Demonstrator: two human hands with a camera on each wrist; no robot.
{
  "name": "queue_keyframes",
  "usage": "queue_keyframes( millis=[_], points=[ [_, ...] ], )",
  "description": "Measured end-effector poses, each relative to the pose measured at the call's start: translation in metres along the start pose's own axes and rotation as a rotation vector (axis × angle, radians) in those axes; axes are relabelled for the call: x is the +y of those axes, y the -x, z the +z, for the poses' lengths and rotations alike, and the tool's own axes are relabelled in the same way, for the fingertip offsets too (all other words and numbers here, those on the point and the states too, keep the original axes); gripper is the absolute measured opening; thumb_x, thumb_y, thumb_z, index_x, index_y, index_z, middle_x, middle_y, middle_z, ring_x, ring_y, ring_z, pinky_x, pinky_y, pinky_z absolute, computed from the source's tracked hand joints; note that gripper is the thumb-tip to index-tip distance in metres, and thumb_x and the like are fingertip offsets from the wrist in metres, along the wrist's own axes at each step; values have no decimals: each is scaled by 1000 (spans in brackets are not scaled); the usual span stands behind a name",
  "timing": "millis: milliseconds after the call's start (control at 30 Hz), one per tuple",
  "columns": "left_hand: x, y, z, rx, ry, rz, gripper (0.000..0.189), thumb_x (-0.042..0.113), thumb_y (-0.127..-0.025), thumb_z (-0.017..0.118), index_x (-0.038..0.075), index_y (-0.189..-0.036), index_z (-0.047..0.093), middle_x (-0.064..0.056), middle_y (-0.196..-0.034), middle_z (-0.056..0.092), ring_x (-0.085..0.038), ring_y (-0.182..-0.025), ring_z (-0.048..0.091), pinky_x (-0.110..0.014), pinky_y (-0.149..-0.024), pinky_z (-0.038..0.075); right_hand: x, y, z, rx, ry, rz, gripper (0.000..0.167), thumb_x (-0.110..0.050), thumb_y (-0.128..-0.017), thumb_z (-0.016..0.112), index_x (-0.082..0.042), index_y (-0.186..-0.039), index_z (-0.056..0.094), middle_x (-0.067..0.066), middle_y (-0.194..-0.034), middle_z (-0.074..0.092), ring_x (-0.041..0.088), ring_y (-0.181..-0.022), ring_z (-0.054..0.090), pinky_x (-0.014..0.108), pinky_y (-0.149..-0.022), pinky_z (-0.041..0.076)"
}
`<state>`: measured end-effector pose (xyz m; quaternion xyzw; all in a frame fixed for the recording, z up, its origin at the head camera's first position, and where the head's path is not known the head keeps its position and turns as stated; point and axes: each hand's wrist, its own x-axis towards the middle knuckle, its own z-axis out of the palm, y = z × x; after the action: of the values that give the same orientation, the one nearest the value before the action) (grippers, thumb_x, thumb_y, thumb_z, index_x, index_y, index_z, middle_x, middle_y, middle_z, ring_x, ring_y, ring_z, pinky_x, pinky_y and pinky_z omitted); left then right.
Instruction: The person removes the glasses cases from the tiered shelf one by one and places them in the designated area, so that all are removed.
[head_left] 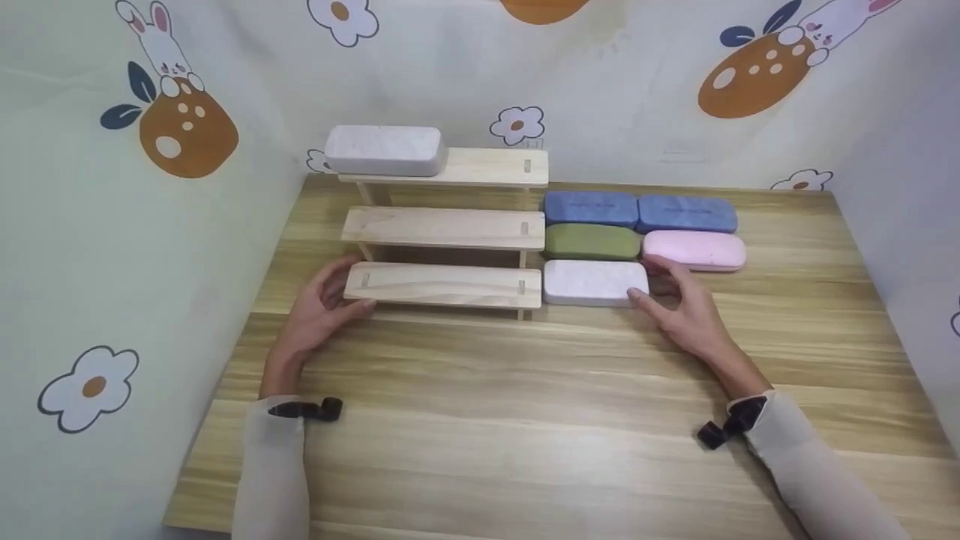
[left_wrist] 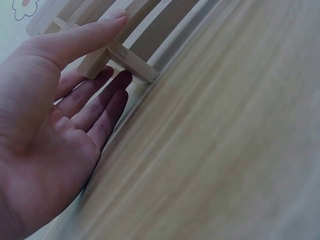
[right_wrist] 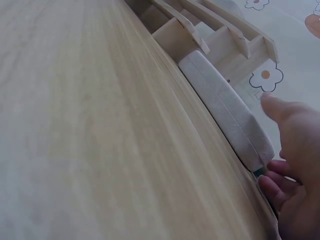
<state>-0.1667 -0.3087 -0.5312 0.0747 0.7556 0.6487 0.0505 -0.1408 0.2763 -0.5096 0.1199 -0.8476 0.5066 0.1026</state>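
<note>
A three-tier wooden display stand (head_left: 444, 285) stands on the table, a white glasses case (head_left: 386, 148) lying on its top tier. My left hand (head_left: 319, 307) is at the left end of the lowest tier. In the left wrist view, its thumb (left_wrist: 85, 40) lies across the tier's end and the extended fingers reach beneath. Another white glasses case (head_left: 592, 283) lies right of the lowest tier. Around its right end is my right hand (head_left: 686, 311). In the right wrist view, a gap shows between the thumb (right_wrist: 280, 107) and the case, while the loosely bent fingers are beside its end.
Behind the lower white case lie a green case (head_left: 592, 241), a pink case (head_left: 694, 250) and two blue cases (head_left: 591, 208), close together. A patterned wall covering (head_left: 420, 75) rises behind the table (head_left: 480, 405).
</note>
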Motion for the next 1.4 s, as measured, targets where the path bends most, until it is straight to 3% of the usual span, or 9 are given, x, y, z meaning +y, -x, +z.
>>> queue_keyframes(
  millis=[133, 367, 600, 767, 933, 1133, 1400],
  points=[
    [1, 1, -1, 0, 5, 2, 85, 4, -89, 89, 8, -161, 45, -15, -160, 57, -19, -146, 57, -18, -119, 47, 9, -2, 0, 51, -12, -40, 51, -2, -97, 80, 3, -144, 63, 24, -139, 70, 39, -123, 66, 22, -103, 56],
    [0, 3, -1, -2, 19, 12, 84, 3, -90, 88, 3, -162, 44, -16, -160, 58, -17, -145, 58, -18, -118, 48, 10, -11, 3, 99, -149, -75, 44, 2, -97, 77, -3, -140, 69, 23, -135, 72, 29, -121, 70, 31, -104, 56],
    [-1, 3, -1, -7, 25, 16, 81, 3, -91, 87, 4, -160, 45, -18, -158, 58, -15, -143, 59, -17, -116, 48, -14, -24, 15, 71, -182, -121, 42, 2, -100, 74, -1, -141, 68, 24, -139, 69, 21, -128, 65, 31, -109, 54],
    [1, 1, -1, 2, 24, 2, 81, 5, -90, 88, 9, -160, 48, -15, -156, 60, -17, -142, 60, -19, -116, 50, -33, -32, 23, 60, -248, -124, 43, 0, -101, 73, -2, -143, 66, 20, -142, 68, 25, -121, 66, 29, -108, 54],
    [3, -1, -2, 3, -8, 8, 83, 8, -91, 89, 8, -161, 46, -15, -158, 59, -18, -143, 59, -18, -117, 49, -52, -45, 32, 57, -326, -177, 44, 3, -100, 73, -1, -143, 66, 27, -144, 65, 26, -131, 64, 30, -109, 53],
    [2, -1, -2, 5, -11, 8, 83, 7, -91, 88, 6, -161, 45, -15, -159, 59, -18, -144, 59, -18, -118, 48, -77, -62, 49, 38, -313, -282, 46, 1, -100, 74, -4, -144, 65, 17, -144, 68, 28, -141, 60, 38, -119, 51],
    [-2, 0, 1, 3, 17, 6, 83, 6, -90, 89, 11, -161, 47, -14, -161, 57, -21, -148, 56, -19, -118, 48, -106, -88, 77, 5, -325, -333, 47, -4, -101, 75, -5, -146, 64, 12, -147, 68, 26, -142, 59, 44, -121, 49]
  ],
)
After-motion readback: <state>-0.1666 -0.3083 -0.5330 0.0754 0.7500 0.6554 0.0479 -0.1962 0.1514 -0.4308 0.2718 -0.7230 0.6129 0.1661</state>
